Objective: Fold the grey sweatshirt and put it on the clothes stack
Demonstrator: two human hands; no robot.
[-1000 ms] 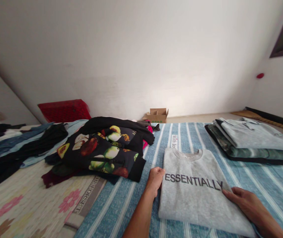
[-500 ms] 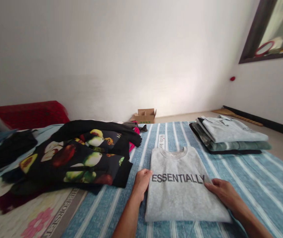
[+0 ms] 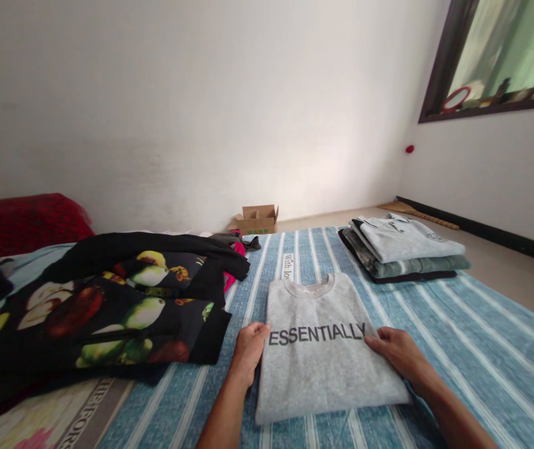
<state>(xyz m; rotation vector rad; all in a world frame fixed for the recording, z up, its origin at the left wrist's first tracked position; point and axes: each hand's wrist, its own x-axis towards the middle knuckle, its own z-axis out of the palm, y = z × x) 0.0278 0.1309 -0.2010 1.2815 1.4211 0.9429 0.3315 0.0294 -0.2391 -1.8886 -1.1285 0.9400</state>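
Note:
A folded grey sweatshirt (image 3: 321, 368) printed "ESSENTIALLY" lies on the blue striped bedcover (image 3: 458, 349) in front of me. My left hand (image 3: 248, 350) grips its left edge, fingers curled around the fabric. My right hand (image 3: 400, 353) holds the right edge, fingers pressed onto the cloth near the end of the lettering. Both forearms reach in from the bottom of the view.
A stack of folded grey, green and black clothes (image 3: 402, 254) sits at the far right of the bedcover. A loose pile with a black fruit-print garment (image 3: 121, 305) lies to the left. A red pillow (image 3: 19, 221), a small cardboard box (image 3: 257, 219) and a window (image 3: 505, 56) are beyond.
The view has swung to the right, bringing the window into sight. Both hands stay on the sweatshirt's edges; my right hand has slid a little closer to the lettering.

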